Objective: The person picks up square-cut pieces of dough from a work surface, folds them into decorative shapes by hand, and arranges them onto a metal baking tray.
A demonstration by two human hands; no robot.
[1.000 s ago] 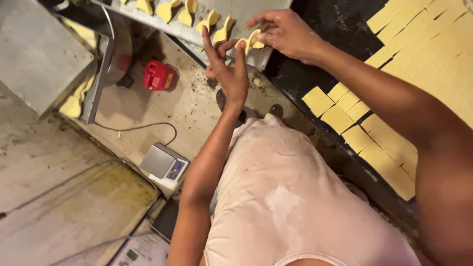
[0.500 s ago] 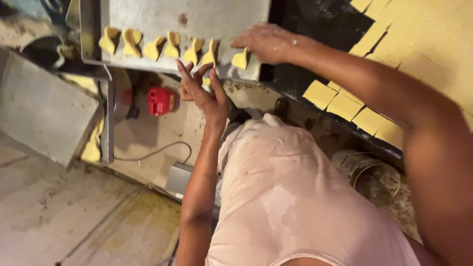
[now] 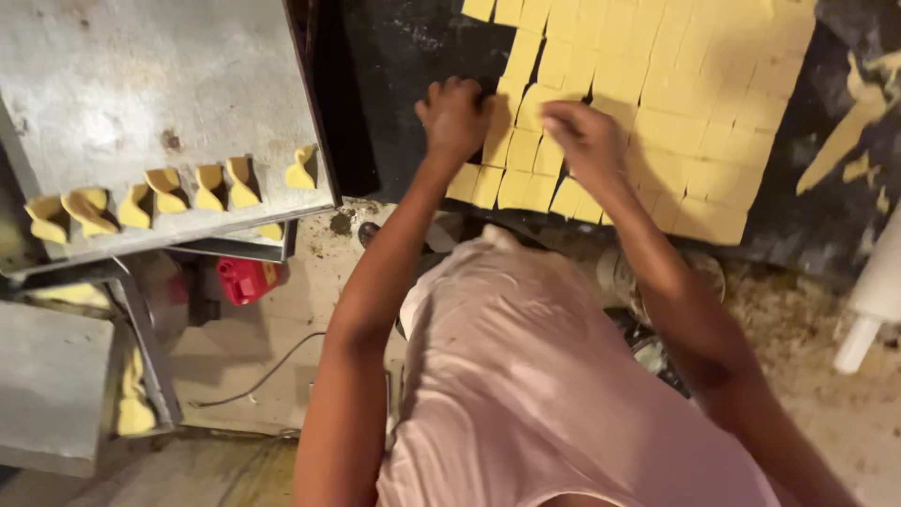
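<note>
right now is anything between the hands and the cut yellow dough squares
Nothing visible. The left hand and right hand already rest on the near edge of the yellow dough squares on the dark worktop.

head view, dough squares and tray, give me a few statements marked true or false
1. Both hands, the left hand and the right hand, are at the sheet of cut yellow dough squares. True.
2. The metal tray holds a row of folded dough pieces along its near edge. True.
3. The dough squares lie on a white cloth. False: they lie on a dark work surface.
4. The red object sits on top of the tray. False: it sits below the tray's edge.
</note>
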